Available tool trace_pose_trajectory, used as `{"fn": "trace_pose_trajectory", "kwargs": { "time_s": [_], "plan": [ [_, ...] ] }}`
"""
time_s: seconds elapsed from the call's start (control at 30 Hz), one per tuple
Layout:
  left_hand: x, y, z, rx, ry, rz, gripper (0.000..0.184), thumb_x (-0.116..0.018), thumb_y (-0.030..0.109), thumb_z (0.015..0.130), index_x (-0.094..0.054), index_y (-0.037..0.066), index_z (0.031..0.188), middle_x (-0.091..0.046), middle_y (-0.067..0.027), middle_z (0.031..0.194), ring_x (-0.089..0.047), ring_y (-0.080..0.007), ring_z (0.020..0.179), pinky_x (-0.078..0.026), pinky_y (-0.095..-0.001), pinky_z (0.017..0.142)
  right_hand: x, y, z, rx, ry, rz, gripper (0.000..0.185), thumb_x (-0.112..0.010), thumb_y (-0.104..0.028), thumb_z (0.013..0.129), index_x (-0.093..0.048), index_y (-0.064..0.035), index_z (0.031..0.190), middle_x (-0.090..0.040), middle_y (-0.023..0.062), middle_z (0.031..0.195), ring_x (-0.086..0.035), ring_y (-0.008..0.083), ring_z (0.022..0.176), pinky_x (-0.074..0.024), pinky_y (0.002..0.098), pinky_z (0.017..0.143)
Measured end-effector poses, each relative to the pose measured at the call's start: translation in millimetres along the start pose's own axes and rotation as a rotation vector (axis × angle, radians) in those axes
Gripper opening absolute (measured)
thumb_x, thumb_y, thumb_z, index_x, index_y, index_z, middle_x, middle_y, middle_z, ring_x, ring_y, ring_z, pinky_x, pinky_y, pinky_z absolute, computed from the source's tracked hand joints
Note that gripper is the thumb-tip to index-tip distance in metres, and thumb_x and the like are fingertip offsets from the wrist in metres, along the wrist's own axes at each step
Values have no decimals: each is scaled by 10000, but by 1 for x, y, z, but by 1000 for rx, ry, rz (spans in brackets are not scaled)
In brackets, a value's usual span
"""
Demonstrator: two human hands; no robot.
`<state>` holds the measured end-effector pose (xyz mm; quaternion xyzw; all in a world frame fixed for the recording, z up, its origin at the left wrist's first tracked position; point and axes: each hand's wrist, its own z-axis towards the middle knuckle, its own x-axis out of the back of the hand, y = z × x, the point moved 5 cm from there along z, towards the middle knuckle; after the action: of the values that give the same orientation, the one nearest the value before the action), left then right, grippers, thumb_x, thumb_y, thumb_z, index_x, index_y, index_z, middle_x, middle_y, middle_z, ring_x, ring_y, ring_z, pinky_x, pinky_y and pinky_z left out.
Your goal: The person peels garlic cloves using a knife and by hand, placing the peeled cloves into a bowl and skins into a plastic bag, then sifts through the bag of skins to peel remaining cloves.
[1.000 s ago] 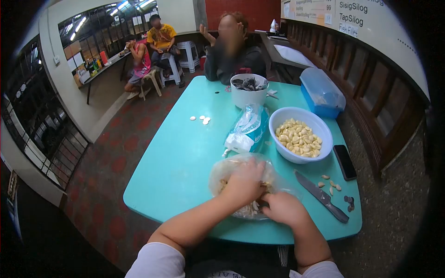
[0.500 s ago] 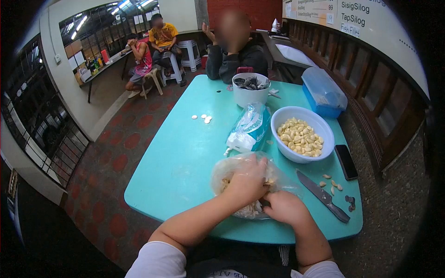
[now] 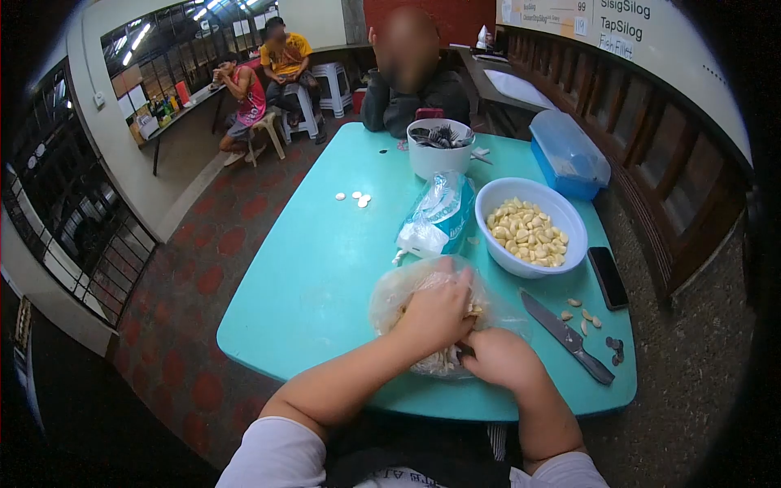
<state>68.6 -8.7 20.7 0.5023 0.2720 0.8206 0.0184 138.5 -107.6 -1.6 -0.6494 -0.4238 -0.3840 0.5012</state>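
Whitish plastic bag [image 3: 389, 294] of pale papery scraps [image 3: 440, 362], near side of turquoise table [image 3: 285, 301], seemingly for easy reach. Left hand [image 3: 438, 313] dipped inside, right hand [image 3: 503, 359] curled alongside, perhaps steadying; fingertips hidden, grasp unclear.

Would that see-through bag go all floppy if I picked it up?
The bag would probably sag, because its plastic looks thin and wrinkly. It may feel light, since the pale scraps inside look papery. They might spill, as it seems open.
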Motion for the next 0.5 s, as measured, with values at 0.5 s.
{"fn": "trace_pose_trajectory", "kwargs": {
  "time_s": [0.5],
  "plan": [
    [-6, -1, 1, 25, -78, 91, 657, -705, 219, 704, -426, 8, 1261, -407, -311, 1307, -602, -447, 957, -518, -489, 792, 1, -1, -1, -9, 5, 40, 241, -579, -203, 777, -638, -44, 948, -655, 210, 866, -630, 385, 819, -500, 493, 756]
  ]
}}
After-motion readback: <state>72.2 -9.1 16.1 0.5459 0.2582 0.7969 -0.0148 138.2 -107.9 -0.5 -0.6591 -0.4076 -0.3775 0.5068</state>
